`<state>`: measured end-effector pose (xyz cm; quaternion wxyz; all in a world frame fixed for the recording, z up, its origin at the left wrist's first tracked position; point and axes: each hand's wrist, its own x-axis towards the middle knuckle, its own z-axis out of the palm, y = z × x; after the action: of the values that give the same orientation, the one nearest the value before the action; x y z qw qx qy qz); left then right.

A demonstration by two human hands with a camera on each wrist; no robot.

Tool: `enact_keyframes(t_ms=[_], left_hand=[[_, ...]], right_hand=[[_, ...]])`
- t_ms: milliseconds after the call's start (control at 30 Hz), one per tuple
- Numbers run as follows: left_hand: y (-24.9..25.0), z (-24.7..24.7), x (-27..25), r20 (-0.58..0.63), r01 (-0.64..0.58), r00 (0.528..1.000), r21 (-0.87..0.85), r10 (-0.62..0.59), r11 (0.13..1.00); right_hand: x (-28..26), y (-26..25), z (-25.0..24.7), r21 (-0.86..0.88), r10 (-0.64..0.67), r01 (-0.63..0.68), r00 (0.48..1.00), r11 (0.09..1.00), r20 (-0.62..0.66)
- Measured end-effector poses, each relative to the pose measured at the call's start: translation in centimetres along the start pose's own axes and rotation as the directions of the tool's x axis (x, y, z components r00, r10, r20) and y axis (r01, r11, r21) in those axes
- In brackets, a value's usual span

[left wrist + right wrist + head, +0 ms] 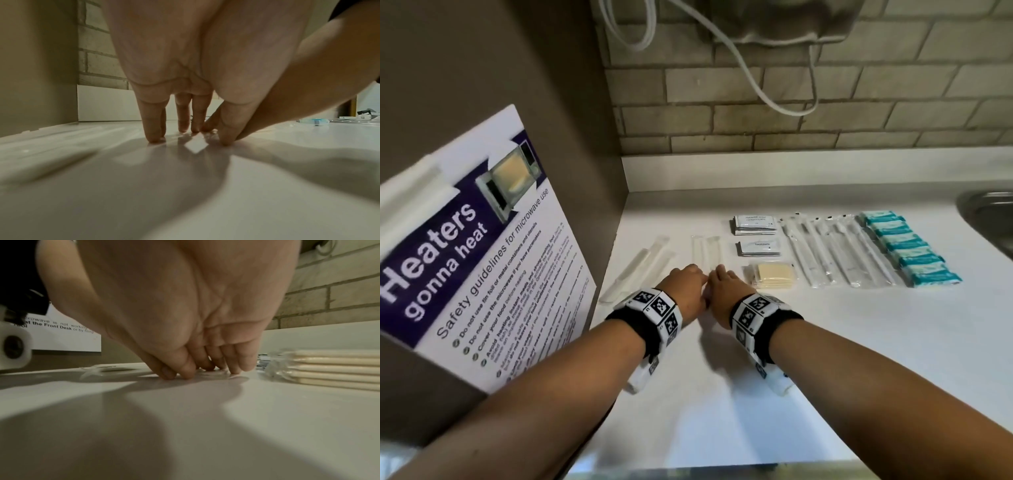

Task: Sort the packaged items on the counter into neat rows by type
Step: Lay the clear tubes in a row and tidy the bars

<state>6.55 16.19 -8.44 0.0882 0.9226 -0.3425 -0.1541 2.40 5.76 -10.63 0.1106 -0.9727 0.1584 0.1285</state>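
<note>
On the white counter [825,325], both hands meet at the near end of two clear packets [706,251], which lie side by side with their long axis running from the person toward the brick wall. The left hand [685,291] presses down with straight, slightly spread fingers [153,128]. The right hand [724,294] presses with straight fingers [232,360] held close together, just left of the yellow pads [774,275].

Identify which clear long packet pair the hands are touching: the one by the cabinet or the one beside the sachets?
The clear pair beside the sachets: both hands' fingertips rest on its near end. The cabinet-side pair lies untouched and angled.
</note>
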Motion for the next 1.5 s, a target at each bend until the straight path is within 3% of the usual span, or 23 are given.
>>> enact_keyframes(t_ms=[200, 467, 667, 833, 1033, 1500], left_hand=[[0.6, 0.6, -1.0, 0.017, 0.005, 1.000, 0.028, -0.006, 1.000], [1.1, 0.9, -1.5, 0.052, 0.049, 0.998, -0.047, -0.047, 0.998], [2.0, 0.6, -2.0, 0.050, 0.080, 0.996, -0.030, -0.078, 0.996], [2.9, -0.3, -3.1, -0.055, 0.029, 0.998, 0.020, -0.028, 0.999], [3.2, 0.2, -3.3, -0.018, 0.043, 0.999, 0.090, -0.041, 0.995], [3.1, 0.6, -2.9, 0.014, 0.058, 0.998, 0.115, -0.060, 0.992]], right_hand=[[0.9, 0.2, 1.0, -0.129, -0.016, 0.030, 0.995, 0.991, 0.102], [0.1, 0.7, -0.4, -0.181, -0.042, 0.060, 0.994, 0.982, 0.099], [-0.9, 1.3, -1.6, -0.338, -0.052, 0.092, 0.991, 0.937, 0.125], [-1.3, 1.4, -1.8, -0.257, -0.130, 0.142, 0.990, 0.956, 0.061], [-1.8, 1.7, -0.8, -0.228, -0.169, 0.202, 0.973, 0.953, 0.155], [-1.9, 2.1, -0.8, -0.190, -0.198, 0.223, 0.970, 0.956, 0.142]])
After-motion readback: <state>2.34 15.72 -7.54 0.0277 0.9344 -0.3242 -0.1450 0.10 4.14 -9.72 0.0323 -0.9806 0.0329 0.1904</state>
